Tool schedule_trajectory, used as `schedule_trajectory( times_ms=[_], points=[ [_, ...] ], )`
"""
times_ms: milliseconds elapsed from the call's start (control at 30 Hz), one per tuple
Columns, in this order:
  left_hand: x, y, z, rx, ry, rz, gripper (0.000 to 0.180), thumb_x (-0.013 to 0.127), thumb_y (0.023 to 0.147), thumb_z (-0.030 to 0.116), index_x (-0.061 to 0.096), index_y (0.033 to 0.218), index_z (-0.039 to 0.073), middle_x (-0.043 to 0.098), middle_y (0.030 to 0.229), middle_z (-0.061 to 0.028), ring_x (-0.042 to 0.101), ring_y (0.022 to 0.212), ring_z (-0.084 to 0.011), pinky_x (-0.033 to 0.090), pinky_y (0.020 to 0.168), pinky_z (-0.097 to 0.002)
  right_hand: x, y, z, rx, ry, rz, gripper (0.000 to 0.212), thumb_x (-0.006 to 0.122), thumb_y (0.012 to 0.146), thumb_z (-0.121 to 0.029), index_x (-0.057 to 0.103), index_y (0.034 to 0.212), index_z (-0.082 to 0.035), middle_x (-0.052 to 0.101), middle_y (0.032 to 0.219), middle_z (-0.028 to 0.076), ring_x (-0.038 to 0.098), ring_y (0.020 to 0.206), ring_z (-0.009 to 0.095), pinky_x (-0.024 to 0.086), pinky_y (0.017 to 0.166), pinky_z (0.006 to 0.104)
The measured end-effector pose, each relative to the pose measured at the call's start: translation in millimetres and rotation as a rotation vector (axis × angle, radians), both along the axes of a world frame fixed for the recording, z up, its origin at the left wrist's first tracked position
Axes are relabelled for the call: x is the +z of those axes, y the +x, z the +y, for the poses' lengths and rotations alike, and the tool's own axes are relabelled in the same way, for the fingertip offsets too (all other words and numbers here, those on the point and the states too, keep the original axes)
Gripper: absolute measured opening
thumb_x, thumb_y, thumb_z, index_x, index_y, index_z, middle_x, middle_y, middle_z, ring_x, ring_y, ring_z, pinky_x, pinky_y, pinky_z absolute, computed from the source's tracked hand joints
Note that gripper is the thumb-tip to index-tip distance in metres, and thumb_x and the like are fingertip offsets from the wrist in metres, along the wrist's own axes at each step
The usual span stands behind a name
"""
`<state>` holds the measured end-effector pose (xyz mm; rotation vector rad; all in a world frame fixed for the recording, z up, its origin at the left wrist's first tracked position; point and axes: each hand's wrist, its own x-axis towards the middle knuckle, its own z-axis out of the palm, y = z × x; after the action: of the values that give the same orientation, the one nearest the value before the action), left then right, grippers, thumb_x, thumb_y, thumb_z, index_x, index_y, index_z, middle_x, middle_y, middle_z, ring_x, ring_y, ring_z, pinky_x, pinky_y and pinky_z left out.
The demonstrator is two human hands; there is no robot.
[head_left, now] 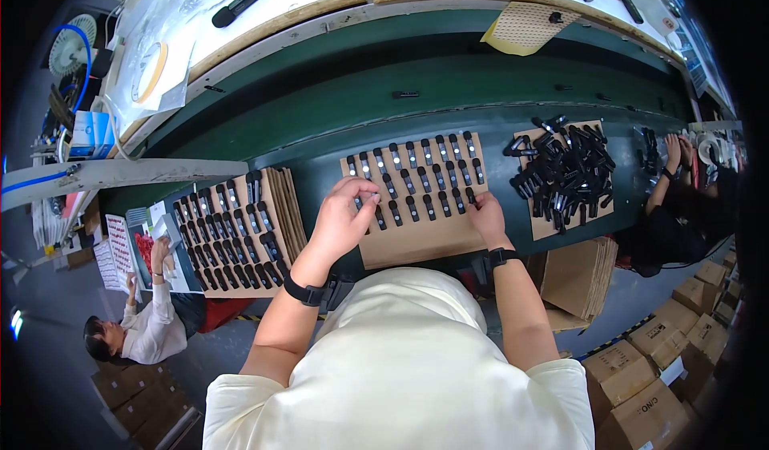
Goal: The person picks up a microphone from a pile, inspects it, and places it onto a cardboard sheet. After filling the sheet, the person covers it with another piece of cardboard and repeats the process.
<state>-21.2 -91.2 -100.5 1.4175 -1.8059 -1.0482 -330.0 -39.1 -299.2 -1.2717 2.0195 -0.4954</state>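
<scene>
A cardboard sheet [416,242] in front of me carries several rows of small black microphones [426,152] with rounded dark heads, many with a pale patch on the body. Over the left end of the rows, my left hand [344,219] has thumb and forefinger pinched together; a tiny pale bit shows at the tips, too small to name. My right hand [486,219] closes its fingertips on a small black microphone [471,195] at the right end of the nearest row. Its lower part is hidden by the fingers.
Left, another cardboard sheet [287,209] holds rows of microphones. Right, a loose heap of black microphones [565,169] lies on cardboard. A shelf edge [280,37] runs across the back. Co-workers sit at the left [152,326] and right [681,217]. Cartons [649,414] stand on the floor.
</scene>
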Motion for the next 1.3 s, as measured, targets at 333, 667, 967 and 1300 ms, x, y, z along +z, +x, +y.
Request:
schedule_trajectory(
  times_ms=[333, 667, 967, 1300],
  points=[
    [-29.7, -8.2, -66.6, 0.075, 0.098, 0.003, 0.011, 0.062, 0.087, 0.003, 0.065, 0.097, 0.000, 0.065, 0.086, -0.0078, 0.062, 0.078, -0.0144, 0.051, 0.074, -0.0273, 4.0, 2.8, -1.6, 0.004, 0.068, -0.002, 0.026, 0.071, 0.077, -0.015, 0.059, 0.096, -0.002, 0.063, 0.097, 0.018, 0.061, 0.091, 0.037, 0.051, 0.079, 0.0420],
    [-140.8, -20.6, -183.9, 0.130, 0.108, -0.110, 0.016, 0.065, 0.083, 0.010, 0.065, 0.095, 0.001, 0.066, 0.090, -0.0143, 0.066, 0.084, -0.0262, 0.053, 0.077, -0.0343, 29.1, -11.7, 14.9, 0.034, -0.188, -0.024, 0.024, 0.068, 0.079, -0.006, 0.056, 0.100, -0.003, 0.057, 0.091, 0.014, 0.059, 0.078, 0.030, 0.050, 0.069, 0.0365],
    [-205.0, -14.3, -221.2, 0.156, -0.089, -0.516, 0.024, 0.067, 0.080, 0.013, 0.063, 0.101, 0.004, 0.064, 0.099, -0.0172, 0.062, 0.096, -0.0350, 0.050, 0.085, -0.0420, 54.5, -15.4, 29.4, -0.056, -0.099, -0.094, 0.020, 0.064, 0.082, 0.002, 0.055, 0.100, -0.003, 0.054, 0.087, 0.010, 0.053, 0.064, 0.021, 0.045, 0.060, 0.0287],
    [-132.5, -34.1, -162.6, 0.132, 0.206, 0.056, 0.020, 0.071, 0.083, 0.008, 0.062, 0.100, 0.002, 0.065, 0.082, -0.0082, 0.061, 0.075, -0.0166, 0.051, 0.070, -0.0293, 117.7, 25.4, -42.1, 0.169, -0.355, -0.157, 0.026, 0.064, 0.081, 0.004, 0.056, 0.105, -0.003, 0.055, 0.092, 0.009, 0.053, 0.068, 0.019, 0.046, 0.064, 0.0284]
  ],
)
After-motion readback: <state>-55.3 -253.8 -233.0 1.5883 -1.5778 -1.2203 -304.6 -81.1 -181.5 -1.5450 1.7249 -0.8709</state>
